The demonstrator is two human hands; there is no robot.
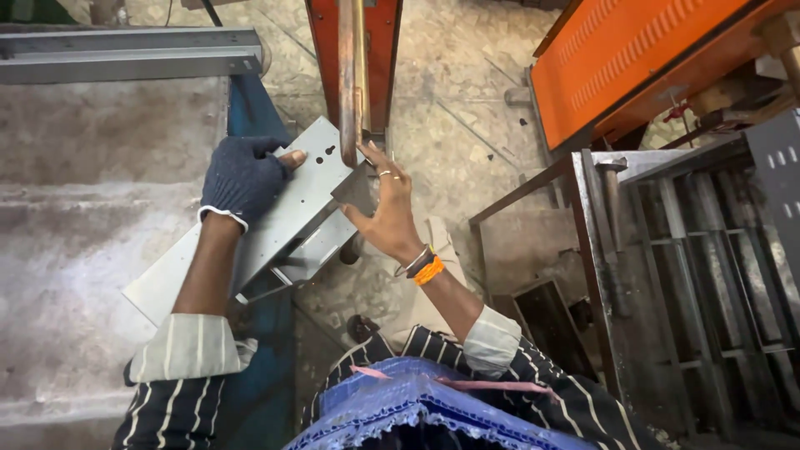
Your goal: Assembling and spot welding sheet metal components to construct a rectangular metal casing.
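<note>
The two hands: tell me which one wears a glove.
The left hand, in a dark blue knit glove, presses the flat grey metal plate; the right hand is bare, with ring and wristbands.

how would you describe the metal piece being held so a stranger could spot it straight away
Start at the grey workbench on the left, then go to its blue edge. The flat grey metal bracket lies slanted there, between the gloved left hand and the bare right hand. Unlike the rusty racks nearby, it is pale, clean and punched with small holes.
</note>
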